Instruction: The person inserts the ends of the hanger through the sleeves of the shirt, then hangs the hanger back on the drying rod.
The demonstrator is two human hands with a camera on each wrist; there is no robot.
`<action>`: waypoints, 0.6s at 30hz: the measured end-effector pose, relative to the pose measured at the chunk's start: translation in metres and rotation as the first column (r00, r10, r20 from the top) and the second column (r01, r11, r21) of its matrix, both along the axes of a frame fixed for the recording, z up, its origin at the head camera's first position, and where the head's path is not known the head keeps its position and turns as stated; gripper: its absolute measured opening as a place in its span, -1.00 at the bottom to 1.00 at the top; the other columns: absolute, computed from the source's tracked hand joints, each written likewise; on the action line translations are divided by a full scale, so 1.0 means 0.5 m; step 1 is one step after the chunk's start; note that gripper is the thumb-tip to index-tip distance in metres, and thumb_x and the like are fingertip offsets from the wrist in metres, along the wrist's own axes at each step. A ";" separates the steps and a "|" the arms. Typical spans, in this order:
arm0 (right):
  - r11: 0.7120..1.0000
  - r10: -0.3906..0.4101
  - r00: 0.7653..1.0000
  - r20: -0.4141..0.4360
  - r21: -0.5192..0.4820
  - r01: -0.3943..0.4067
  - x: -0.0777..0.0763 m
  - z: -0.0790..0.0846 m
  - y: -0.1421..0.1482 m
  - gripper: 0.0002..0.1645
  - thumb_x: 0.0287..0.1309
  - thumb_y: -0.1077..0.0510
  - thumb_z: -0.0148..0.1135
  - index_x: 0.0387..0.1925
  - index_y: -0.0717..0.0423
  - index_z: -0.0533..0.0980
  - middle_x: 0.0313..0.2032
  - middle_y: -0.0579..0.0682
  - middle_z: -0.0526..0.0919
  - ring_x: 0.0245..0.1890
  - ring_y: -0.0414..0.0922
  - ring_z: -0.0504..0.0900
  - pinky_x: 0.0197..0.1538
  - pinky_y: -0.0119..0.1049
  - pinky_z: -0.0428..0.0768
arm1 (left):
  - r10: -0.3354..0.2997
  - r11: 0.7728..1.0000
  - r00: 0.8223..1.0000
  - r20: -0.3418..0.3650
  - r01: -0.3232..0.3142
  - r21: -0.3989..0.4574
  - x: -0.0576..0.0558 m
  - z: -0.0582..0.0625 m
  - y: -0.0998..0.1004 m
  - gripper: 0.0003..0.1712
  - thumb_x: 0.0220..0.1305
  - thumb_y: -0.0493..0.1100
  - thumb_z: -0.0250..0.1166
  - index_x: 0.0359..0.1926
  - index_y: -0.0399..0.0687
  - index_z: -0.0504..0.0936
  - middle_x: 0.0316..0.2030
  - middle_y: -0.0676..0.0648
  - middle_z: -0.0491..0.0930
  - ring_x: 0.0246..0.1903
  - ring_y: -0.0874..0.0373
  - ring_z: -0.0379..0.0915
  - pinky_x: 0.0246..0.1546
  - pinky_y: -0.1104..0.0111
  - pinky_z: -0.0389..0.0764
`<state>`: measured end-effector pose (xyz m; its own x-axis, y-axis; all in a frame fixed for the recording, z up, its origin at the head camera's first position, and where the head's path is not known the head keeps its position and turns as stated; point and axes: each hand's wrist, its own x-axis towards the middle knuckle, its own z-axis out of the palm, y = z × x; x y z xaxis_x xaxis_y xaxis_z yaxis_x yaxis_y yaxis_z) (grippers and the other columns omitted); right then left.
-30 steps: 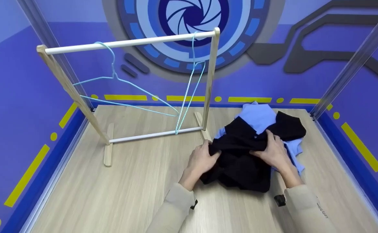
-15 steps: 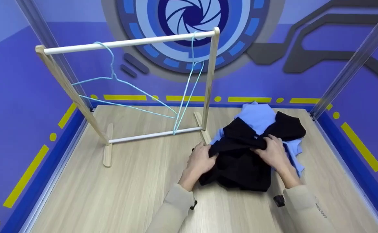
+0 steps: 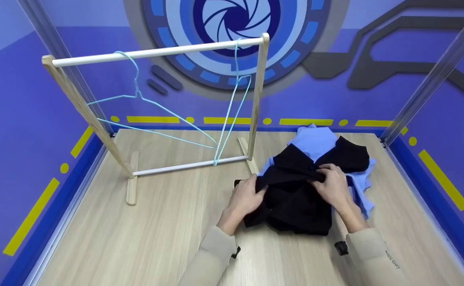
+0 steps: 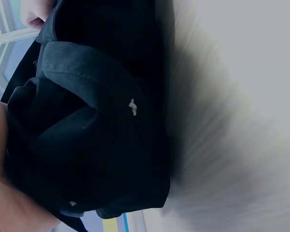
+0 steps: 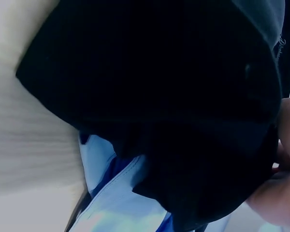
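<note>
A black garment lies bunched at the right of the table, over light-blue clothing. My left hand pinches its left edge between thumb and fingers. Near the middle of its upper fold, my right hand pinches the same cloth. Small white marks show on the black garment in the left wrist view. From the right wrist, the black garment hangs over blue cloth, with my right thumb and fingers at its edge. The fingertips under the fabric are hidden.
A wooden rack with a white top bar stands at the left back. Two light-blue hangers hang from it, one turned broadside and one nearly edge-on. Blue walls enclose the wooden table.
My right hand has shifted slightly left and up along the fold, and the black cloth's upper right part has drawn a little left. The left hand keeps its grip, almost unmoved.
</note>
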<state>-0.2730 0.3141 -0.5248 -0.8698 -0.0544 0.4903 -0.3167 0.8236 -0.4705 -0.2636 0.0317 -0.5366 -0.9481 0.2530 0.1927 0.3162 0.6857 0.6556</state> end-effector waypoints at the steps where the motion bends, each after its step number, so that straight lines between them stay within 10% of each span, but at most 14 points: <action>1: 1.000 0.017 1.000 -0.024 -0.005 -0.017 -0.001 -0.002 -0.002 -0.63 -0.06 0.28 0.62 -0.29 0.50 0.67 -0.14 0.37 0.66 -0.08 0.35 0.58 0.07 0.19 0.48 | 0.006 1.000 1.000 -0.006 -0.006 0.005 0.000 0.000 -0.001 -0.60 0.46 0.01 0.25 0.05 -0.24 0.57 -0.09 -0.28 0.69 -0.03 -0.18 0.65 -0.07 0.03 0.62; 18: 0.953 0.295 0.947 -0.127 -0.029 -0.300 0.007 -0.004 -0.059 -0.71 -0.11 0.41 0.62 -0.31 0.20 0.69 -0.30 0.03 0.71 -0.32 -0.07 0.67 -0.23 -0.18 0.62 | 0.221 0.974 0.974 -0.053 -0.219 0.055 0.006 0.020 -0.025 -0.44 0.41 0.06 0.27 0.28 -0.17 0.52 -0.18 -0.36 0.71 -0.21 -0.28 0.68 -0.18 -0.05 0.63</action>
